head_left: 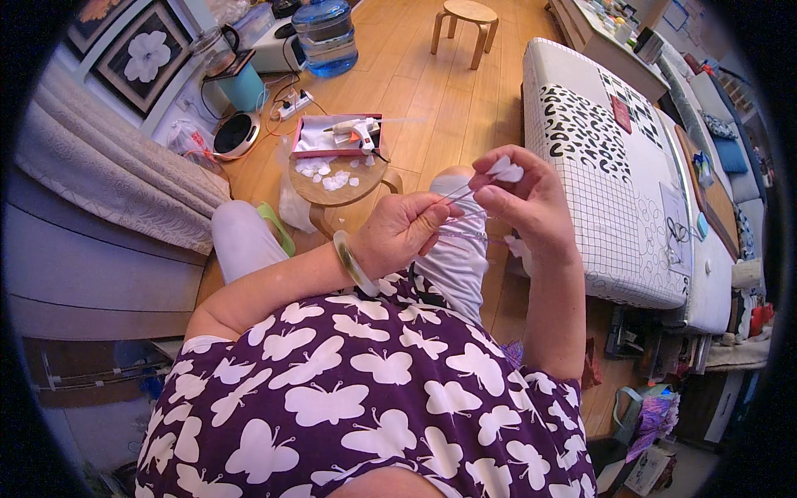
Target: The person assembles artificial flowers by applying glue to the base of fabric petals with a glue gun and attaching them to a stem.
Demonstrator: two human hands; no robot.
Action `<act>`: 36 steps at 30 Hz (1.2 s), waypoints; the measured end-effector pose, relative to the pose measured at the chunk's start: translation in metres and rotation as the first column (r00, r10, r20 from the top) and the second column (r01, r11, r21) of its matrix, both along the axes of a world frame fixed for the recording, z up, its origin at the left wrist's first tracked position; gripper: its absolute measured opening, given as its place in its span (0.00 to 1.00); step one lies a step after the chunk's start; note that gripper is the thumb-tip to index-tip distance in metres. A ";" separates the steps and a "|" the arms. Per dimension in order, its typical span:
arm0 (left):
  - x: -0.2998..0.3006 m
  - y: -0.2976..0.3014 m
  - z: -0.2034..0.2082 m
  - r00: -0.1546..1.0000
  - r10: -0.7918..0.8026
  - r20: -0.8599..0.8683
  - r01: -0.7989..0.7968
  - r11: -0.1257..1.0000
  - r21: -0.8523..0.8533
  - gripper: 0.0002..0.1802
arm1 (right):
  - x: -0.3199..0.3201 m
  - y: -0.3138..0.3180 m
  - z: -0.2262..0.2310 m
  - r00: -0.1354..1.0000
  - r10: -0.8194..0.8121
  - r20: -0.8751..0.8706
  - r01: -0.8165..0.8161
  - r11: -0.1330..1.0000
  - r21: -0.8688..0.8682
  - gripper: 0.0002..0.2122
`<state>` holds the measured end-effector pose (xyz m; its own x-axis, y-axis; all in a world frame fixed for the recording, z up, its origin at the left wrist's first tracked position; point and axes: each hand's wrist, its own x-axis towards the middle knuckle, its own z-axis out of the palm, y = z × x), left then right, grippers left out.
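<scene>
Butterfly-patterned shirt (pixel 374 407); left hand (pixel 400 229) pinching thin wires (pixel 461 196), right hand (pixel 533 197) pinching white petals (pixel 509 172).

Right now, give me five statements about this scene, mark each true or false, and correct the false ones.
1. The glue gun lies in the open pink-edged box. True.
2. The loose white pieces are scattered across the bed. False: they lie on the near round stool, beside the box.
3. The left hand grips thin strands. True.
4. The bangle is on the right wrist. False: it circles the left wrist.
5. The right hand is bare of any material. False: its fingers hold white petal-like pieces.
</scene>
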<state>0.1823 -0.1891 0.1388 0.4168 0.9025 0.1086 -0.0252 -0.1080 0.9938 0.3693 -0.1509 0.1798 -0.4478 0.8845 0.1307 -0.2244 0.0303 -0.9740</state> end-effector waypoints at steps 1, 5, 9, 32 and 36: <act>0.000 0.000 0.000 1.000 0.002 -0.002 -0.002 1.000 0.004 0.16 | -0.002 0.003 -0.005 1.000 0.006 -0.011 -0.006 1.000 0.001 0.12; -0.002 0.000 -0.002 1.000 0.009 0.012 -0.009 1.000 -0.014 0.16 | -0.013 0.003 -0.011 0.998 0.002 -0.063 -0.004 1.000 -0.028 0.07; -0.002 0.002 -0.008 0.999 0.011 0.046 -0.011 1.000 0.010 0.17 | -0.014 0.003 -0.017 0.999 -0.043 0.016 0.044 0.995 -0.087 0.04; -0.003 0.004 -0.009 0.998 0.055 0.035 -0.055 0.998 -0.009 0.15 | 0.004 0.007 -0.008 0.940 -0.278 -0.198 0.302 0.948 0.103 0.08; -0.002 0.003 -0.003 0.999 0.053 -0.006 -0.054 0.998 -0.037 0.15 | 0.001 -0.001 -0.005 0.948 -0.292 -0.130 0.307 0.945 0.116 0.05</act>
